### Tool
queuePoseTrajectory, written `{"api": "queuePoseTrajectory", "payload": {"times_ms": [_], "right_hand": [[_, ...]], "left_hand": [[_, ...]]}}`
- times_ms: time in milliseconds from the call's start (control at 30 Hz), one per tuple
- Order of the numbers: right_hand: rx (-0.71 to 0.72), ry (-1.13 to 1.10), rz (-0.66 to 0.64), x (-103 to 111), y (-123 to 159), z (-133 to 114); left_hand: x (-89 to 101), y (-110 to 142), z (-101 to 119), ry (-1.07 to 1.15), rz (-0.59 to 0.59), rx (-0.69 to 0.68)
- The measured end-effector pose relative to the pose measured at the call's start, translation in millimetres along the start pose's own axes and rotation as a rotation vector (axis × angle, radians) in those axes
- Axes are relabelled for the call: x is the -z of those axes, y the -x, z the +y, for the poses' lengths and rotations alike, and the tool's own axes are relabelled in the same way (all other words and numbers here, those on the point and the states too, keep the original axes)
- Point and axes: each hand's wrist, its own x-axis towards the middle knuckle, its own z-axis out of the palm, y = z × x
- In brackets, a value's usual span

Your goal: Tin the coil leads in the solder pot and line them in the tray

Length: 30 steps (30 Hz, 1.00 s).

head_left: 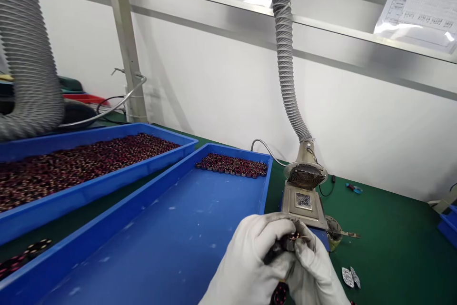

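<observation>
Both of my hands wear white gloves, smudged dark at the fingertips. My left hand (250, 260) is closed around a small dark round coil (290, 242) with thin copper-coloured wire ends. My right hand (316, 267) pinches at the same coil from the other side; the fingers partly hide it. Below the hands another dark coil with pink spots (280, 292) shows in part. Just beyond them stands a metal solder pot (311, 217) with a shiny square bath (303, 201).
A grey extraction hose (285, 48) hangs over the pot. One blue tray (171, 233) holds rows of coils (232, 165) at its far end; a second tray (143, 172) is heaped with them. Right lie a cup (334, 238) with a brush-like tool and silvery scraps (350, 277).
</observation>
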Motion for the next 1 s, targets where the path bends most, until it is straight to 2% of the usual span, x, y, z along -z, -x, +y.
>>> {"api": "queuePoseTrajectory", "payload": {"times_ms": [100, 167, 300, 433, 500, 567, 600, 700, 800, 833, 867, 1000], "right_hand": [[-0.12, -0.055, -0.054, 7.0, -2.2, -1.5], [-0.161, -0.08, -0.067, 0.9, 1.0, -5.4], [-0.155, -0.147, -0.045, -19.2, 10.5, -10.0], [-0.188, -0.167, -0.05, -22.3, 12.6, -9.5], [-0.179, -0.165, -0.032, -20.9, 11.5, -8.0], [-0.153, -0.158, -0.011, -21.5, 10.7, -6.0], [-0.14, -0.153, -0.001, -22.7, 10.6, -5.1], [-0.127, -0.13, 0.02, -27.0, 11.3, -4.2], [-0.157, -0.127, 0.011, -28.1, 12.4, -6.4], [-0.166, -0.135, 0.009, -27.8, 12.7, -7.3], [-0.171, -0.14, 0.009, -27.6, 13.0, -7.9], [-0.148, -0.154, 0.035, -29.0, 13.7, -8.1]], "left_hand": [[3.2, -0.7, -3.9, 0.236, -0.08, 0.07], [5.1, -1.8, -5.9, 0.343, -0.088, 0.1], [8.6, -3.0, -7.8, 0.516, 0.003, 0.287], [15.9, -6.5, -5.3, 0.672, 0.161, 0.555], [16.6, -9.2, -1.7, 0.693, 0.077, 0.613], [13.2, -11.3, 2.4, 0.728, -0.049, 0.601], [10.5, -11.8, 3.9, 0.754, -0.069, 0.593], [6.2, -11.4, 3.3, 0.823, 0.057, 0.577], [12.3, -9.3, -3.2, 0.794, 0.206, 0.608], [15.4, -8.9, -4.8, 0.792, 0.222, 0.639], [17.9, -8.9, -5.4, 0.795, 0.205, 0.677], [16.0, -12.4, 3.2, 0.802, -0.056, 0.757]]}}
